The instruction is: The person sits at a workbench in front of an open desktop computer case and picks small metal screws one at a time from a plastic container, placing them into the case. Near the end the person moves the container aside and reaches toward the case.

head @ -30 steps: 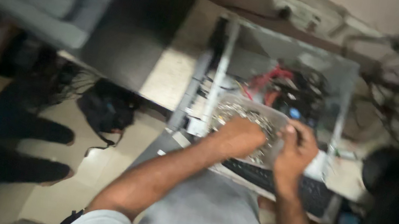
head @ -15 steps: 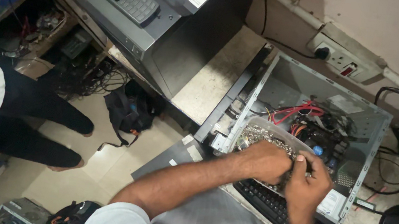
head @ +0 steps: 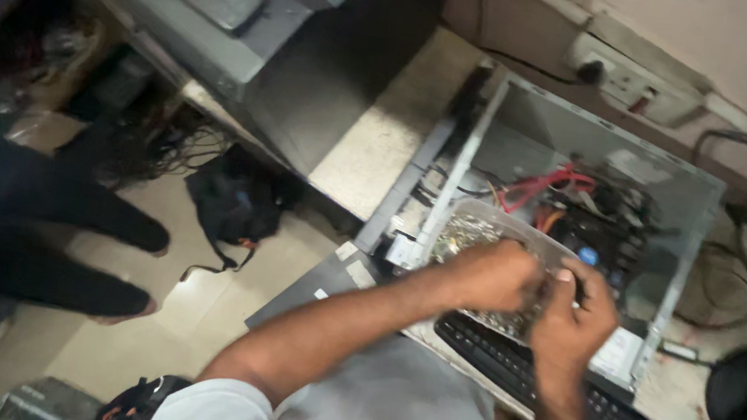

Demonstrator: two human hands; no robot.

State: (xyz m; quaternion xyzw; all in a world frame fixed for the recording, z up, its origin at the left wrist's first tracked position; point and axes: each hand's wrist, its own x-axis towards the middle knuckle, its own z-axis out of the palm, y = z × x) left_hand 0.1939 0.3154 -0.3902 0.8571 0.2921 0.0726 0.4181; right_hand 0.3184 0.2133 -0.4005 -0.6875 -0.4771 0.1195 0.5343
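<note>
While both hands dig in a clear plastic tub (head: 481, 225) of small metal screws resting on an open PC case (head: 688, 240), left hand (head: 493, 274) curls in, fingers hidden; right hand (head: 576, 317) pinches something tiny, prob. a screw. Tub looks light, flimsy; grip by rim.

A: What does the tabletop (head: 372, 155) carry?
B: An open computer case (head: 690, 230) lying on its side. A black keyboard (head: 510, 357) lies just in front of the case; a dark tower (head: 335, 74) stands left of it.
</note>
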